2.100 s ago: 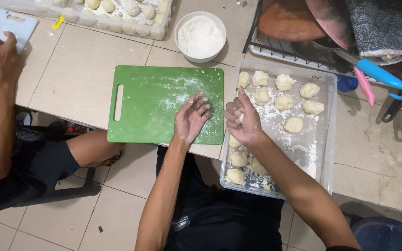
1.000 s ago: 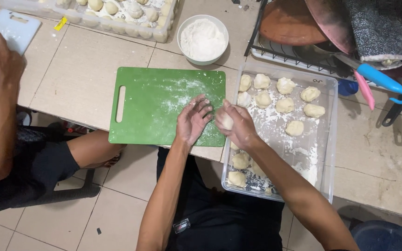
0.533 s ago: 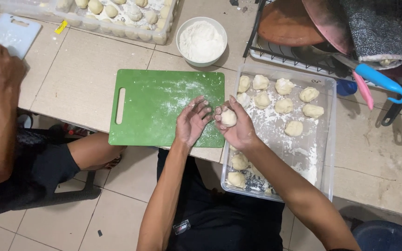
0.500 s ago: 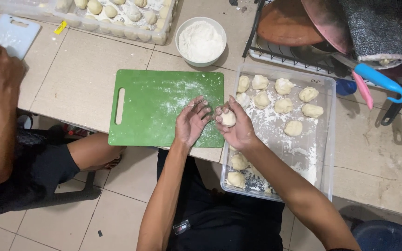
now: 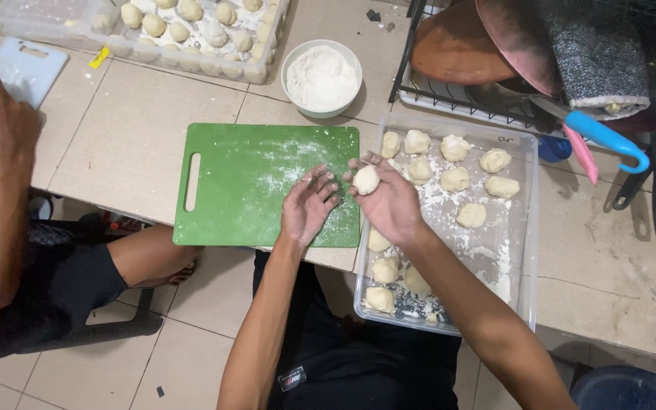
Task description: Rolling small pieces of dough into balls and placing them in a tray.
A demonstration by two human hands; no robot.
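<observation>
Green plastic, dusted white with flour, makes up the one cutting board [image 5: 267, 184] on the tiled worktop [image 5: 127, 133], its slot handle to the left. The person's left hand [image 5: 307, 206] lies over the board's right part, fingers loosely spread and holding nothing. The right hand [image 5: 389, 201] curls its fingers [image 5: 358, 163] around one smooth, round dough ball [image 5: 366, 180], held up over the left edge of the clear plastic tray [image 5: 529, 228]. Inside that floury tray sit roughly eleven more pale lumps: seven in the far half, about four near the front, though the forearm hides part of these, so the count is uncertain. One white bowl of flour [image 5: 321, 77] stands beyond the board. A second tray of dough pieces [image 5: 199, 26] is cut off by the top edge. At far left another person's hand [image 5: 5, 121] rests by a pale blue board [image 5: 28, 72].
</observation>
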